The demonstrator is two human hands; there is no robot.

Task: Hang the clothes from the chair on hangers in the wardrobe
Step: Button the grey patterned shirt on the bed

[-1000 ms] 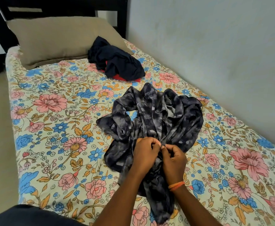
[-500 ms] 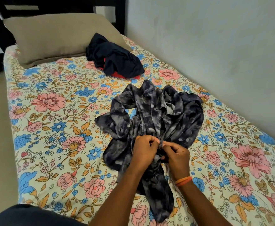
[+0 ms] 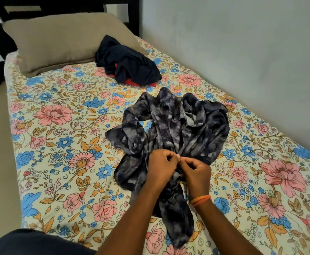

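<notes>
Crumpled dark grey mottled shirt (image 3: 170,137) of thin, slippery-looking fabric lies in one heap on the near half of the bed (image 3: 58,162), its tail trailing toward the camera. Two hands work at its middle, knuckles up and close together. The left hand (image 3: 161,166) has its fingers curled, pinching a fold of the shirt; the right hand (image 3: 196,172), with two thin orange bands (image 3: 200,199) on its wrist, likewise pinches the cloth with bent fingers, and the fingertips of both hands meet at one spot on the fabric. What exactly lies between them is too small to tell.

Beneath everything spreads one cream bedsheet printed with pink and blue flowers and orange leaves. Farther up the bed, apart from the shirt, sits a second heap: one dark navy garment (image 3: 128,65) bunched over one red piece of cloth (image 3: 130,82), only an edge of which shows. Behind it, touching the navy heap, rests one beige pillow (image 3: 58,41) against a dark wooden headboard (image 3: 67,6). A pale blue-grey wall (image 3: 242,52) runs along the bed's right side.
</notes>
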